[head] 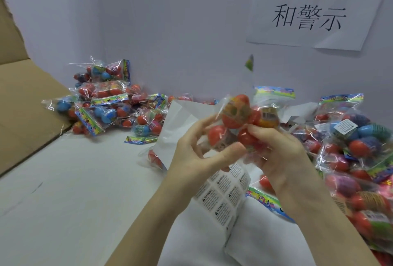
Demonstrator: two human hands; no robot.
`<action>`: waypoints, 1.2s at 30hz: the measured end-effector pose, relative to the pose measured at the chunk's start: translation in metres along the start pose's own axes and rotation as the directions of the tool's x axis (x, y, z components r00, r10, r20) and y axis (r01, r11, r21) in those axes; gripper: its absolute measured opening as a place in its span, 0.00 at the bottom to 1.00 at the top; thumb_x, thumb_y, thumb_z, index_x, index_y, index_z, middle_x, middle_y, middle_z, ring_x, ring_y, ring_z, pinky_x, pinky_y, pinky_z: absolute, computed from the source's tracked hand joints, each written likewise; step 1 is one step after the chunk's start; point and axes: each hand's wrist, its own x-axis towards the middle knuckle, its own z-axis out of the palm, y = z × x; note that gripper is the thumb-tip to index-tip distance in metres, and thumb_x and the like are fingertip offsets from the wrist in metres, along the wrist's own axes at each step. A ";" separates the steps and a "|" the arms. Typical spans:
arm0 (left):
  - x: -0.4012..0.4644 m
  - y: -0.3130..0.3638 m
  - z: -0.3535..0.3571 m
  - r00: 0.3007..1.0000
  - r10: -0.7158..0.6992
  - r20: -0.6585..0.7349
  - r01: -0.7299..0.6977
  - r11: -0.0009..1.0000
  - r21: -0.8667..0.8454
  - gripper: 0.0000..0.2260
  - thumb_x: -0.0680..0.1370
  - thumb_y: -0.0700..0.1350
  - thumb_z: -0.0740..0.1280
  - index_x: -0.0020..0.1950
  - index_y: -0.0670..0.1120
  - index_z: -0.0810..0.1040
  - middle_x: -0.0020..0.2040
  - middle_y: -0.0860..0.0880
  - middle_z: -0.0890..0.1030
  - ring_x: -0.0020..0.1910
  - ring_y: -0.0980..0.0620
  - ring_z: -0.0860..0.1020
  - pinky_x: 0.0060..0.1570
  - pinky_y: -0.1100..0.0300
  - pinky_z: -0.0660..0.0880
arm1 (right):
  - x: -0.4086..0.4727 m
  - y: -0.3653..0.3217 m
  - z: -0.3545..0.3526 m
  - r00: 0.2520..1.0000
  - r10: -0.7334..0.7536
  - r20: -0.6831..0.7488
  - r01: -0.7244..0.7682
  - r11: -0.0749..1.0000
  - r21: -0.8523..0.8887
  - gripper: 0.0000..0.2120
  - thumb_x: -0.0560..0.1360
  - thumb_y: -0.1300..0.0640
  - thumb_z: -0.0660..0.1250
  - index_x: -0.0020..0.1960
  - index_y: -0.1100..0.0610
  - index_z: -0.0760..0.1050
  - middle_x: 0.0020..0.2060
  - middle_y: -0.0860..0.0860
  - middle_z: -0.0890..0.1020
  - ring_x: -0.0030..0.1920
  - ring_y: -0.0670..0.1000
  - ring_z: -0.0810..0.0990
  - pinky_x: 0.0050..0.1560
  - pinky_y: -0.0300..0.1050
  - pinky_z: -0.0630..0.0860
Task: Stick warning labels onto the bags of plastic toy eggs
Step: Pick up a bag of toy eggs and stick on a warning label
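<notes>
Gripping one bag of eggs (240,125), both hands' curled fingers (261,132), label seemingly unseen

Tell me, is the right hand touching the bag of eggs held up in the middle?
Touching. The head view shows the right hand with its fingers curled around the bag of eggs.

Hidden, cropped and blurred parts

The label sheet (223,197) print is too small to read past "WARNING", and the hands cover its upper part. The held bag (240,121) is motion-blurred; fingers hide its lower half. The right pile (359,159) and the box (23,99) run off the edges. The sign (314,8) top line is washed out.
</notes>
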 end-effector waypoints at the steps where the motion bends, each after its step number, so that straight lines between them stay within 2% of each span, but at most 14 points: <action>1: 0.000 -0.001 0.000 1.000 -0.024 0.009 0.024 1.000 -0.011 0.23 0.61 0.42 0.74 0.56 0.51 0.77 0.44 0.51 0.84 0.39 0.59 0.81 0.33 0.67 0.75 | 0.000 -0.001 -0.001 0.999 0.006 -0.040 -0.005 1.000 0.019 0.03 0.57 0.59 0.71 0.31 0.53 0.82 0.28 0.49 0.81 0.29 0.45 0.77 0.29 0.34 0.74; 3: 0.000 -0.002 0.001 0.999 -0.009 0.043 0.008 1.000 0.030 0.21 0.60 0.41 0.75 0.52 0.49 0.80 0.45 0.49 0.84 0.41 0.57 0.82 0.38 0.66 0.76 | 0.000 0.000 -0.002 0.995 0.025 -0.101 -0.024 1.000 0.013 0.04 0.58 0.61 0.69 0.32 0.55 0.81 0.27 0.49 0.80 0.27 0.44 0.76 0.27 0.33 0.73; 6: -0.001 -0.002 0.004 0.999 0.052 0.012 -0.052 0.997 0.056 0.14 0.56 0.44 0.80 0.39 0.49 0.85 0.36 0.50 0.85 0.36 0.56 0.82 0.38 0.66 0.76 | 0.000 0.002 -0.005 0.989 0.056 -0.140 -0.055 0.998 0.009 0.06 0.64 0.61 0.65 0.39 0.59 0.79 0.31 0.51 0.80 0.29 0.45 0.75 0.34 0.38 0.73; 10: -0.001 -0.002 0.007 0.992 0.100 -0.075 -0.094 0.992 0.083 0.08 0.55 0.50 0.73 0.32 0.51 0.85 0.29 0.51 0.82 0.29 0.56 0.80 0.35 0.68 0.76 | 0.000 -0.002 -0.007 0.995 0.031 -0.100 -0.037 0.998 -0.055 0.11 0.55 0.54 0.71 0.37 0.54 0.82 0.33 0.49 0.82 0.35 0.45 0.78 0.43 0.42 0.71; 12: 0.000 -0.002 0.007 0.983 0.094 -0.159 -0.086 0.995 0.055 0.07 0.56 0.47 0.72 0.29 0.45 0.84 0.28 0.46 0.81 0.27 0.55 0.80 0.33 0.67 0.77 | 0.000 -0.001 -0.006 0.999 0.008 -0.033 -0.011 0.996 -0.091 0.09 0.58 0.53 0.73 0.39 0.51 0.83 0.37 0.49 0.84 0.40 0.47 0.78 0.45 0.44 0.71; 14: 0.001 -0.003 0.005 0.977 0.092 -0.193 -0.083 0.995 0.054 0.09 0.58 0.45 0.72 0.30 0.39 0.83 0.29 0.43 0.80 0.27 0.54 0.81 0.34 0.66 0.78 | 0.000 0.001 -0.004 1.000 -0.017 0.017 0.018 0.997 -0.075 0.10 0.62 0.49 0.70 0.42 0.49 0.83 0.39 0.50 0.84 0.41 0.49 0.80 0.43 0.43 0.73; 17: 0.001 -0.001 0.003 0.987 0.080 -0.139 -0.066 0.992 0.105 0.07 0.61 0.48 0.78 0.35 0.47 0.85 0.33 0.48 0.84 0.33 0.52 0.83 0.37 0.63 0.79 | 0.000 0.002 -0.003 0.997 -0.070 0.025 0.070 0.997 -0.016 0.11 0.64 0.51 0.69 0.45 0.52 0.83 0.41 0.51 0.85 0.42 0.49 0.80 0.44 0.41 0.75; 20: -0.004 -0.002 0.005 0.976 0.147 -0.162 -0.106 0.965 0.240 0.22 0.62 0.59 0.70 0.53 0.51 0.81 0.46 0.51 0.84 0.43 0.52 0.82 0.41 0.58 0.79 | -0.003 0.002 -0.001 0.985 -0.168 -0.035 0.167 0.985 -0.037 0.08 0.64 0.54 0.71 0.42 0.53 0.83 0.36 0.49 0.84 0.37 0.46 0.79 0.38 0.35 0.73; 22: -0.005 -0.003 0.008 0.924 0.254 -0.285 -0.168 0.941 0.295 0.23 0.62 0.61 0.68 0.54 0.54 0.76 0.50 0.53 0.79 0.44 0.56 0.80 0.39 0.67 0.76 | -0.005 0.004 0.001 0.937 -0.313 -0.155 0.284 0.941 -0.184 0.09 0.63 0.51 0.76 0.41 0.53 0.82 0.35 0.46 0.83 0.37 0.45 0.80 0.38 0.34 0.74; 24: -0.005 -0.002 0.010 0.879 0.356 -0.317 -0.237 0.904 0.357 0.18 0.64 0.60 0.68 0.50 0.55 0.75 0.48 0.53 0.78 0.43 0.57 0.78 0.40 0.69 0.73 | -0.005 0.009 0.004 0.802 -0.541 -0.253 0.369 0.782 -0.503 0.14 0.62 0.47 0.76 0.44 0.51 0.80 0.38 0.47 0.82 0.40 0.48 0.80 0.42 0.39 0.76; 27: -0.007 -0.002 0.015 0.978 0.171 -0.119 -0.150 0.974 0.167 0.16 0.65 0.59 0.68 0.49 0.54 0.79 0.46 0.52 0.83 0.45 0.56 0.80 0.44 0.60 0.77 | -0.006 0.017 0.013 0.584 -0.810 -0.061 0.430 0.372 -0.823 0.17 0.67 0.50 0.71 0.53 0.57 0.79 0.42 0.47 0.77 0.42 0.47 0.74 0.46 0.37 0.71; 30: -0.006 -0.001 0.015 1.000 0.029 -0.004 -0.029 0.994 -0.105 0.12 0.67 0.53 0.73 0.48 0.54 0.83 0.47 0.52 0.84 0.48 0.55 0.82 0.46 0.61 0.78 | -0.010 0.023 0.018 0.526 -0.814 0.249 0.594 0.142 -0.792 0.23 0.67 0.54 0.67 0.60 0.61 0.73 0.46 0.50 0.77 0.49 0.48 0.74 0.55 0.36 0.70; 33: 0.001 0.004 0.003 0.995 -0.053 -0.084 0.022 0.943 -0.332 0.08 0.68 0.45 0.73 0.45 0.49 0.84 0.44 0.48 0.85 0.43 0.54 0.83 0.40 0.63 0.79 | -0.012 0.022 0.018 0.535 -0.783 0.317 0.715 0.220 -0.664 0.21 0.69 0.53 0.67 0.59 0.58 0.71 0.52 0.47 0.76 0.54 0.47 0.75 0.58 0.40 0.72; 36: 0.003 0.008 -0.005 0.993 -0.089 -0.071 0.055 0.920 -0.388 0.06 0.67 0.39 0.71 0.42 0.45 0.85 0.41 0.47 0.85 0.38 0.53 0.83 0.33 0.63 0.78 | -0.011 0.015 0.014 0.598 -0.799 0.057 0.614 0.411 -0.674 0.14 0.71 0.51 0.65 0.56 0.52 0.73 0.51 0.40 0.75 0.51 0.40 0.74 0.56 0.29 0.66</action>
